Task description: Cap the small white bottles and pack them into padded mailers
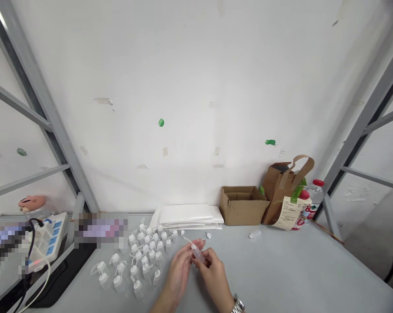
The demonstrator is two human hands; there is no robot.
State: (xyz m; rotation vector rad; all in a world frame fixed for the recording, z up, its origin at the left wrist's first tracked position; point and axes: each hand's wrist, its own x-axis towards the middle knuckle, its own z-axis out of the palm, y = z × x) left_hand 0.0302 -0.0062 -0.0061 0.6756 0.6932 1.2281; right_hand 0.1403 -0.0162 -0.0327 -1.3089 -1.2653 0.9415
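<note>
You hold a small translucent squeeze bottle point(198, 254) between both hands, just above the near middle of the tabletop point(281, 265). Its long axis runs slantwise, from near-right to far-left, and the nozzle end points to the far left, where a thin tether trails off toward a small cap. The bottle's lower end sits in the fingertips of your right hand point(213, 270), whose fingers curl closed around it. Your left hand point(179, 268) meets it from the left, fingers bent and pinched on the upper part near the neck. The bottle lies between the two hands, which nearly touch around it.

Just to the left of your left hand stands a cluster of similar small bottles point(144, 256) with tethered caps, some upright, some tipped over. Beyond them lies a stack of white sheets point(189, 215) against the wall, with a cardboard box point(242, 205) and a brown paper bag point(286, 187) to its right. A wristwatch point(238, 304) shows on your right wrist.
</note>
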